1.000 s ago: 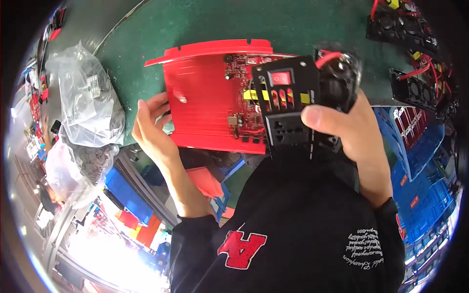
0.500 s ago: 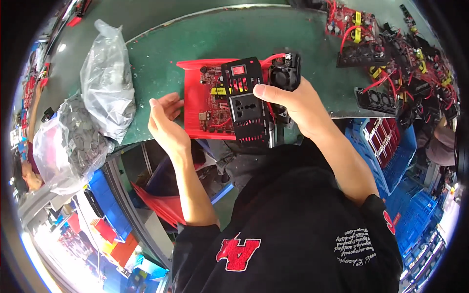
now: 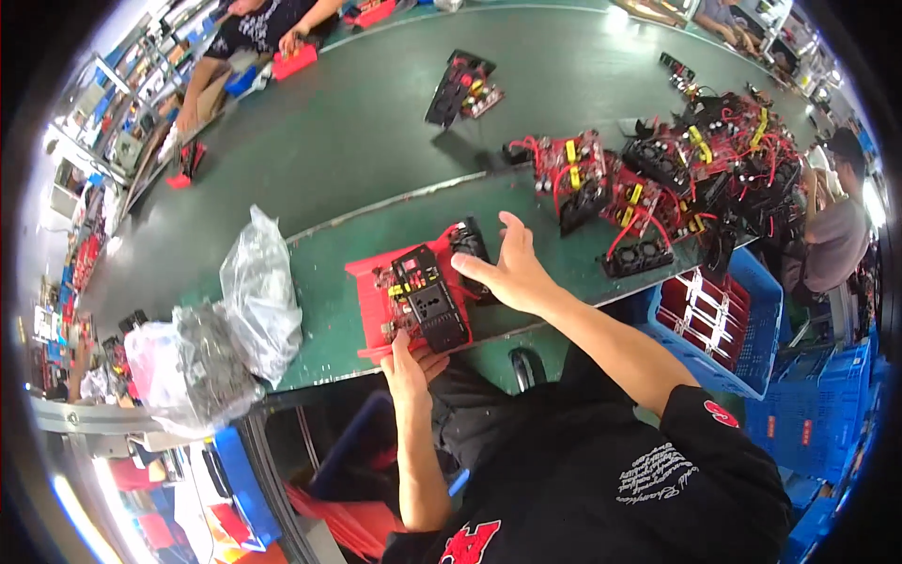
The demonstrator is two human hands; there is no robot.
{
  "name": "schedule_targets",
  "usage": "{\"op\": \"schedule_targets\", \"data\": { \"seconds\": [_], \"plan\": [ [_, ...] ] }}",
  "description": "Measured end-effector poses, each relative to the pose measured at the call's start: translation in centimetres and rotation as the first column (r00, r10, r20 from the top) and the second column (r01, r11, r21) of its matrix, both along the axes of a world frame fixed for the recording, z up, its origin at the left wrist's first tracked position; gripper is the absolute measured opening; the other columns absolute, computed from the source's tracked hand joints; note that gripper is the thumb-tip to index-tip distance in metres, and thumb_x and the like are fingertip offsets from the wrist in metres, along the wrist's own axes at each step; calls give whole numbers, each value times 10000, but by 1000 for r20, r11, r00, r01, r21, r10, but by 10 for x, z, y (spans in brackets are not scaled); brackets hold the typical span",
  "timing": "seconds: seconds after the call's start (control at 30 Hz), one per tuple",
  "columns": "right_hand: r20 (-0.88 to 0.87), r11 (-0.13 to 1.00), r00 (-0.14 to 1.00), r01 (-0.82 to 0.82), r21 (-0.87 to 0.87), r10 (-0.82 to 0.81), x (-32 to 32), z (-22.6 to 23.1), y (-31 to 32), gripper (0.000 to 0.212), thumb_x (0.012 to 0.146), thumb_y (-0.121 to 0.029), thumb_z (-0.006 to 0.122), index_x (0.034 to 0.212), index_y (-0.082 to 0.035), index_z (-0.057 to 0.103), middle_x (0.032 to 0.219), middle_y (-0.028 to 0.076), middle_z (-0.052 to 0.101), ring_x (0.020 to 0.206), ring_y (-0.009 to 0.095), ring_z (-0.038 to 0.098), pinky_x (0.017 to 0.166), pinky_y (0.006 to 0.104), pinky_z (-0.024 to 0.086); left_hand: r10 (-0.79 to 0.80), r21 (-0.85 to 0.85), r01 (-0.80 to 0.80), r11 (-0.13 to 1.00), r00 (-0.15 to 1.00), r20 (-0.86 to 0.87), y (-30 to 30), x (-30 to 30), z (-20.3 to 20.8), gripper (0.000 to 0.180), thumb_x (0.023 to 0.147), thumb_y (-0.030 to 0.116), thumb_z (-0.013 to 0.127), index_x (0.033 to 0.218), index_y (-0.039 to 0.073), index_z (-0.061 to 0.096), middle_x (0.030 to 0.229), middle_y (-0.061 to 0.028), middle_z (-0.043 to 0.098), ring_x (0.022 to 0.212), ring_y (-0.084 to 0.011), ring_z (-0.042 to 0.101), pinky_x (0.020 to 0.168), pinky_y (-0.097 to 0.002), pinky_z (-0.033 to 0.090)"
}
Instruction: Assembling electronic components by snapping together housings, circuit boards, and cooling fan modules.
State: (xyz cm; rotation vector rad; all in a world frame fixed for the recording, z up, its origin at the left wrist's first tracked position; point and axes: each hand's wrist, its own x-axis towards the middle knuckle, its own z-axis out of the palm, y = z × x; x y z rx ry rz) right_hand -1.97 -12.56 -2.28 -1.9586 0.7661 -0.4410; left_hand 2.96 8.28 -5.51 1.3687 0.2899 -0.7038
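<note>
A red open housing lies on the green bench with a circuit board inside. A black socket panel with a red switch rests across its right part. Beyond its right side stands a black fan panel. My left hand grips the housing's near edge, thumb on top by the board and fingers at the edge. At the fan panel, my right hand is open, thumb and fingers spread. Its thumb tip is at the panel; whether it presses on it I cannot tell.
Clear plastic bags sit at the left. Several circuit boards with fans are heaped at the right. Another assembly is on the grey-green surface beyond the bench's raised edge. A blue crate stands low right. Other people work nearby.
My left hand has gone from beside the housing onto its near edge. My right hand has let go of the socket panel and spread its fingers. The view now takes in more beyond the bench.
</note>
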Motion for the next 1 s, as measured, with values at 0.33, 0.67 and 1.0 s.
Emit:
{"op": "schedule_targets", "data": {
  "seconds": [0.33, 0.67, 1.0],
  "plan": [
    [-214, 728, 773, 635, 259, -597, 225, 68, -145, 1145, 605, -469, 849, 1372, 65, 187, 1366, 295, 340, 1253, 384, 431, 1025, 440, 418, -59, -118, 58, 991, 998, -5, -93, 169, -2, 489, 955, 421, 480, 1249, 30, 475, 1035, -227, 650, 919, -345, 677, 752, -425, 571],
    [128, 873, 864, 478, 100, -488, 235, 137, -244, 328, 633, -253, 743, 745, 45, 662, 897, 193, 692, 854, 283, 686, 744, 380, 543, -240, -463, 269, 844, 963, 122, -238, 411, -18, 426, 1022, 376, 413, 1265, 28, 436, 1209, -212, 564, 1049, -343, 609, 883, -459, 548],
    [213, 941, 976, 25, -336, 50, 91, 238, -212, 382, 735, -276, 689, 954, 35, 664, 844, 69, 681, 755, 106, 635, 669, 263, 489, -579, -29, 639, 768, 714, 393, -233, 247, 44, 756, 970, 566, 407, 1420, -37, 334, 1342, -213, 502, 1196, -299, 533, 956, -408, 465]
  ]
}}
